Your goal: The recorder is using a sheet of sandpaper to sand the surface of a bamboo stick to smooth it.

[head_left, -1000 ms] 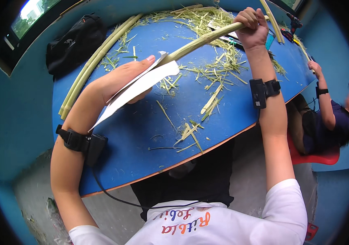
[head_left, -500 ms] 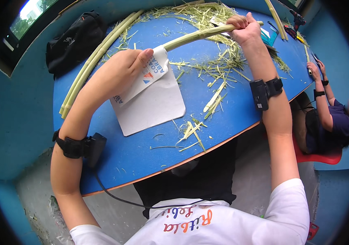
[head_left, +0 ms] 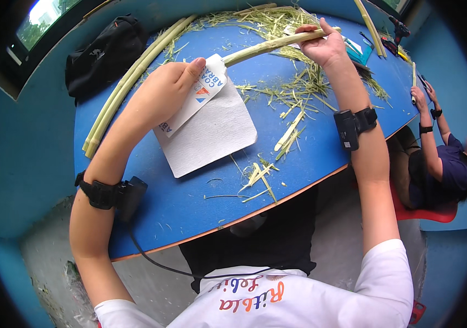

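Note:
A peeled, pale green bamboo stick (head_left: 266,48) slants up to the right above the table. My left hand (head_left: 176,82) is closed on a folded sheet of sandpaper (head_left: 211,139), wrapped about the stick's near end. Its printed white backing is folded over at the top, and a grey-white flap hangs toward the table. At the stick's far end my right hand (head_left: 323,50) holds it loosely between thumb and fingers, the fingers partly uncurled.
Shavings (head_left: 293,76) litter the blue table (head_left: 189,191). Long bamboo poles (head_left: 129,82) lie at left beside a black bag (head_left: 105,57). A drill (head_left: 399,30) and more poles (head_left: 370,24) are at far right. A co-worker (head_left: 441,158) sits at right, holding a thin stick.
My right hand has loosened its fingers from a fist around the stick. The sandpaper and my left hand have shifted slightly right.

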`<move>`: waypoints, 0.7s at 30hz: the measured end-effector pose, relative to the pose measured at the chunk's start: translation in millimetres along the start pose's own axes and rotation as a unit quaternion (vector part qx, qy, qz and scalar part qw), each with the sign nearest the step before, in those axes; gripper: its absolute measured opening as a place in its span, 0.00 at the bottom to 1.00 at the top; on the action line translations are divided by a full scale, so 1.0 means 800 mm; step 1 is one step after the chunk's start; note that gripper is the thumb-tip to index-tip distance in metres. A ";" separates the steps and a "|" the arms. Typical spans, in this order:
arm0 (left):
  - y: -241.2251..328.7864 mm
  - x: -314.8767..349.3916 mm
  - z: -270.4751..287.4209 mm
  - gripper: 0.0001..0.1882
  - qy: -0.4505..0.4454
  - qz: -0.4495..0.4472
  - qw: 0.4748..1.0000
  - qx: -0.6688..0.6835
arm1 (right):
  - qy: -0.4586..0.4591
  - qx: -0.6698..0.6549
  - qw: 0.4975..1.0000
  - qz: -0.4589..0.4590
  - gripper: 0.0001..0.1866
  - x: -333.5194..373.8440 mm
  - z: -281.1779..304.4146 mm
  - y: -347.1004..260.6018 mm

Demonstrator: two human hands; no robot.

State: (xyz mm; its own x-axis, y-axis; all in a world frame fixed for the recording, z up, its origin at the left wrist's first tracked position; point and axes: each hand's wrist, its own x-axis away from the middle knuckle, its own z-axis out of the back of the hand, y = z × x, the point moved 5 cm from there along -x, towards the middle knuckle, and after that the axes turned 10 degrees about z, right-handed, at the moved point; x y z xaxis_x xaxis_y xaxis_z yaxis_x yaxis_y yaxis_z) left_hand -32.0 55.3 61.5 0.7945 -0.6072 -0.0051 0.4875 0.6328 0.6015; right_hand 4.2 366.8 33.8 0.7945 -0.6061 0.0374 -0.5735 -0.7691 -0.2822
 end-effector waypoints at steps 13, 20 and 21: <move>0.007 0.012 -0.026 0.30 -0.158 0.027 0.986 0.054 | -0.296 -0.090 0.946 -0.097 0.23 0.001 -0.019 -0.001; -0.022 0.010 -0.057 0.20 -0.524 0.119 0.704 0.465 | -0.184 -0.038 0.981 -0.037 0.23 0.010 -0.029 -0.008; -0.026 0.010 -0.056 0.20 -0.493 0.145 0.713 0.477 | -0.130 -0.024 0.991 -0.027 0.23 0.013 -0.029 -0.002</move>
State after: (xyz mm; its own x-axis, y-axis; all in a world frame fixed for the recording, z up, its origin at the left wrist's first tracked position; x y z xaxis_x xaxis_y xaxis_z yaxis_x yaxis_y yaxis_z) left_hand -20.2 58.6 13.2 -0.0592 -0.8573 0.5114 -0.4870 0.4720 0.7349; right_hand 8.4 357.0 56.6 0.8458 -0.4950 -0.1988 -0.5318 -0.8121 -0.2402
